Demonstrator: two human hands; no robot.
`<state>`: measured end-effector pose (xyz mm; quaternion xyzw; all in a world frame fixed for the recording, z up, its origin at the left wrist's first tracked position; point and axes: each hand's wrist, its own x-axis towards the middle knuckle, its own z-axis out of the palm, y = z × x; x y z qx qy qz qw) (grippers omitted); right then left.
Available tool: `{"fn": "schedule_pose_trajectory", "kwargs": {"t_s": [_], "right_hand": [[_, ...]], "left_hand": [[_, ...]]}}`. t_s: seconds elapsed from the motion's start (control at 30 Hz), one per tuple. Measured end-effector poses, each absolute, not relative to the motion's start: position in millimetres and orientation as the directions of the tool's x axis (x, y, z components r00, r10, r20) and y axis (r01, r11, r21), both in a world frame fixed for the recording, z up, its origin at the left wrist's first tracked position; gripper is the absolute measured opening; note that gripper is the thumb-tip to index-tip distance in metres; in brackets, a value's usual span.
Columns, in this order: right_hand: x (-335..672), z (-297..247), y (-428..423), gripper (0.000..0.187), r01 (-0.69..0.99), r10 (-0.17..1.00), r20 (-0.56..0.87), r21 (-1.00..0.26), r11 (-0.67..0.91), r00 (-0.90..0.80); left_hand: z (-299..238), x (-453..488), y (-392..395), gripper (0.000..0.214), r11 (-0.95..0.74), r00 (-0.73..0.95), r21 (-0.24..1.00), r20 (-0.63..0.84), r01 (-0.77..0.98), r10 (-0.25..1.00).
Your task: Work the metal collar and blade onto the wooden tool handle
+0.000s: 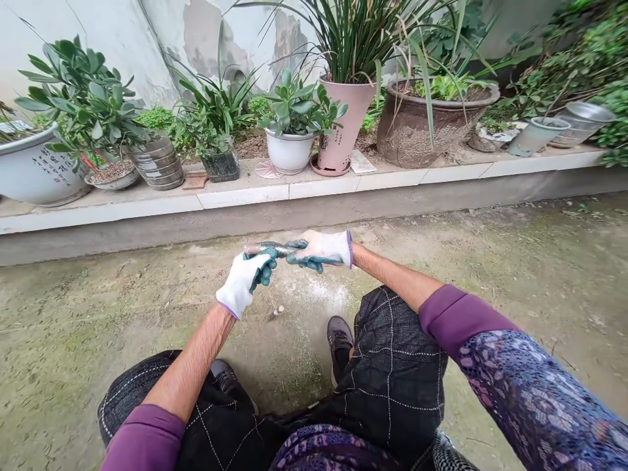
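My left hand [250,273], in a white glove with a green-coated palm, is closed around a slim, silvery-grey object [282,250]. The object lies roughly level between my hands, and its middle looks textured and shiny. Its exact kind is too small to make out, and both ends are partly covered by the gloves. From the other side my right hand [321,248], gloved alike, grips the right part of it with the fingers pressed together. Both hands are low over the concrete ground, ahead of my knees.
Whitish specks [321,294] are scattered on the mossy concrete [161,288] below my hands, near a small pale lump [280,309]. A tiled ledge [245,196] crosses ahead, carrying a white pot [290,152], a pink pot [343,121], a brown pot [417,121] and other planters.
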<state>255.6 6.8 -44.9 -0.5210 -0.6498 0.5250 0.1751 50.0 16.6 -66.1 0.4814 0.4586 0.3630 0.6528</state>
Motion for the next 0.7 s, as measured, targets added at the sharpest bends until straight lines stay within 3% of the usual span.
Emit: {"fn": "schedule_pose_trajectory", "kwargs": {"t_s": [0.07, 0.13, 0.2, 0.27, 0.33, 0.43, 0.5, 0.57, 0.63, 0.7], "right_hand": [[250, -48, 10, 0.029, 0.647, 0.928, -0.162, -0.756, 0.101, -0.334], [246, -52, 10, 0.036, 0.799, 0.941, 0.032, -0.519, 0.303, -0.336], [243, -54, 9, 0.04, 0.868, 0.923, 0.103, -0.314, 0.383, -0.37], [240, -54, 6, 0.043, 0.898, 0.927, 0.1, -0.229, 0.376, -0.362], [239, -52, 2, 0.042, 0.897, 0.932, 0.113, -0.252, 0.363, -0.345], [238, -46, -2, 0.034, 0.815, 0.946, 0.088, -0.486, 0.316, -0.313], [238, -41, -3, 0.028, 0.689, 0.953, -0.076, -0.708, 0.155, -0.292], [239, -38, -3, 0.026, 0.546, 0.904, -0.28, -0.835, -0.064, -0.322], [239, -39, -2, 0.026, 0.49, 0.854, -0.376, -0.855, -0.171, -0.358], [237, -43, 0, 0.027, 0.563, 0.887, -0.314, -0.823, -0.077, -0.338]], "left_hand": [[-70, 51, 17, 0.039, 0.317, 0.282, 0.945, -0.283, -0.081, 0.917], [-74, 51, 19, 0.043, 0.351, 0.273, 0.927, -0.307, -0.13, 0.912], [-75, 51, 21, 0.045, 0.352, 0.28, 0.924, -0.303, -0.146, 0.911], [-72, 49, 21, 0.044, 0.328, 0.283, 0.934, -0.279, -0.145, 0.918], [-68, 47, 20, 0.04, 0.296, 0.277, 0.946, -0.251, -0.133, 0.927], [-61, 44, 15, 0.034, 0.264, 0.27, 0.958, -0.226, -0.114, 0.936], [-59, 43, 12, 0.033, 0.259, 0.294, 0.958, -0.216, -0.118, 0.931], [-59, 42, 9, 0.031, 0.265, 0.338, 0.955, -0.208, -0.133, 0.918], [-60, 43, 8, 0.03, 0.264, 0.351, 0.954, -0.2, -0.143, 0.915], [-63, 45, 9, 0.029, 0.253, 0.301, 0.956, -0.2, -0.15, 0.932]]}}
